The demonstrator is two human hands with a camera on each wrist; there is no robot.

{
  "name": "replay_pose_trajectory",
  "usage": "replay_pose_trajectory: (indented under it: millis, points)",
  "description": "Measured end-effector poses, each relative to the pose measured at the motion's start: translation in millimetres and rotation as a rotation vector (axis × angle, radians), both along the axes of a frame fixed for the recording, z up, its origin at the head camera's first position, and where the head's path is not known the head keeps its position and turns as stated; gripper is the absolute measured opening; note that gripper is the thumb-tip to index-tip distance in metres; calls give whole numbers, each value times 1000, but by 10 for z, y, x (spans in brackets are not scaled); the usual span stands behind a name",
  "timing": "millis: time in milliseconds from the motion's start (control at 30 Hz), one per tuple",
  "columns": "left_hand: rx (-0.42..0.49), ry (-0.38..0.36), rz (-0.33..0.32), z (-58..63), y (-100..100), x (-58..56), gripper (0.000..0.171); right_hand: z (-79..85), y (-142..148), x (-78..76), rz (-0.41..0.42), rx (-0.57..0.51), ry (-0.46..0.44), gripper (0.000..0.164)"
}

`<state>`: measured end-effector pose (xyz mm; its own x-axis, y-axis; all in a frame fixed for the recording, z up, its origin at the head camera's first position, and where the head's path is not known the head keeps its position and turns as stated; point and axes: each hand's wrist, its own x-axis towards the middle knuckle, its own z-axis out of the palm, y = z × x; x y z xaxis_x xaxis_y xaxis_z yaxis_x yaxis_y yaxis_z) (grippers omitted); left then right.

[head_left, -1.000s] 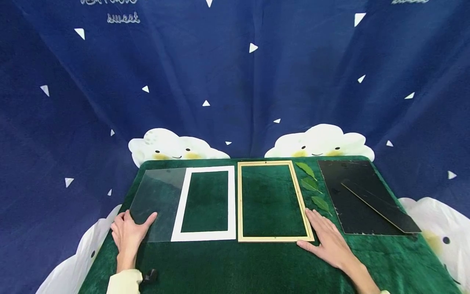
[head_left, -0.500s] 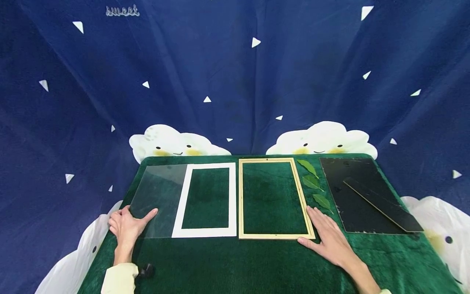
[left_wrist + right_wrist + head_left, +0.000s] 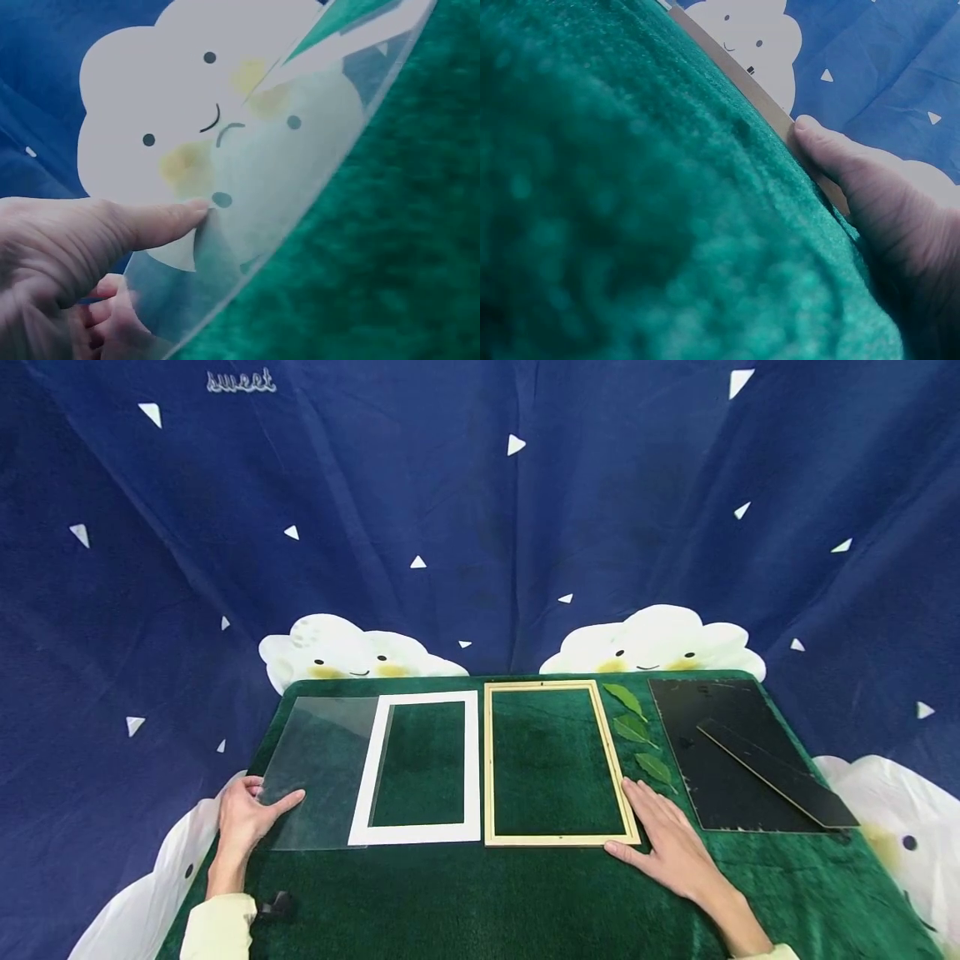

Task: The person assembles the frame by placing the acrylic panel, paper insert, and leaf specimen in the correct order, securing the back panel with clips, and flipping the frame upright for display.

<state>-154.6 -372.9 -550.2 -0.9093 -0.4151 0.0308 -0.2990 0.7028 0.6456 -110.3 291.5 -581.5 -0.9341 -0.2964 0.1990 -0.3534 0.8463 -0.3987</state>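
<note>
My left hand (image 3: 246,810) holds the left edge of a clear sheet (image 3: 322,752), thumb over the top face and fingers at the edge. In the left wrist view the thumb's tip (image 3: 196,210) meets the shiny sheet, which mirrors the cloud print. The sheet's right side overlaps a white mat (image 3: 472,768) with a rectangular opening; a strip of it shows inside that opening. Beside the mat lies a light wooden picture frame (image 3: 489,768). My right hand (image 3: 667,839) rests on the frame's lower right corner, fingers straight along the side, thumb at the front edge.
Three green leaves (image 3: 632,728) lie in a column right of the frame. Farther right is a black backing board (image 3: 678,735) with a stand leg (image 3: 780,777) on it. Green cloth (image 3: 480,902) covers the table; a blue printed curtain (image 3: 480,527) hangs behind.
My left hand has shifted slightly left with the clear sheet, and a strip of the sheet now shows in the mat's opening. The right hand stays at the frame's corner.
</note>
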Motion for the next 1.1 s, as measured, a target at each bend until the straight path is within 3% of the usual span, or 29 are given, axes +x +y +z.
replay_pose_trajectory:
  millis: [233,367,467,633,733,1100]
  points:
    - [-5,-67,-78,81,-81,-22,91,-5,-7,5,-1,-1,-22,104]
    - [55,-120,-73,91,-105,-1,84,-3,-12,4,-2,1,-26,104]
    - [158,-95,-82,93,-106,29,68,-2,-11,1,-1,6,-30,104]
    - [391,-10,-233,99,-131,71,45,13,-4,2,-6,2,-41,104]
    - [479,16,-301,92,-168,98,41,6,0,-2,-7,0,-43,104]
    - [514,-8,-310,24,-237,149,36,5,6,-2,-5,-9,-40,104]
